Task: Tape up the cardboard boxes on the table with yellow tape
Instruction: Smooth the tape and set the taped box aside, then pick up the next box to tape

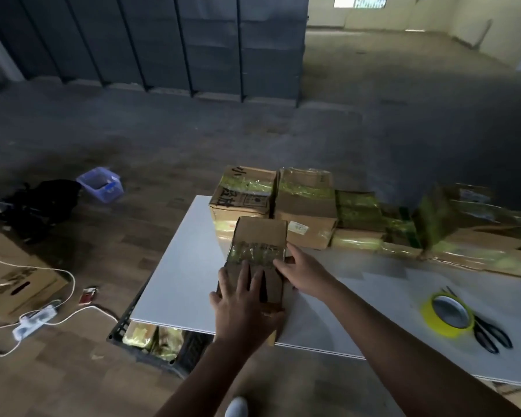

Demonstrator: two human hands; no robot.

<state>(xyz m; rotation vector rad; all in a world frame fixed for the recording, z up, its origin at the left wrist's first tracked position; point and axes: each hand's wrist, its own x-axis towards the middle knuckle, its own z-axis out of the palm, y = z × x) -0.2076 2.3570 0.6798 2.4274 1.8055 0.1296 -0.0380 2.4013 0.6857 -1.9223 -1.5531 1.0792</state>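
A small cardboard box (260,233) with a band of yellow tape across its top stands near the left end of the white table (178,278). My left hand (244,302) lies flat on the box's near part, fingers spread. My right hand (301,269) touches the box's right side with straight fingers. A roll of yellow tape (447,316) lies on the table at the right, apart from both hands. Behind the small box, several taped cardboard boxes (306,206) stand in a row along the table's far edge.
Black scissors (487,332) lie beside the tape roll. Under the table's left end a black crate (157,341) holds taped packages. On the floor at the left are a big cardboard box (12,281), a power strip with white cable (35,322) and a purple tub (101,183).
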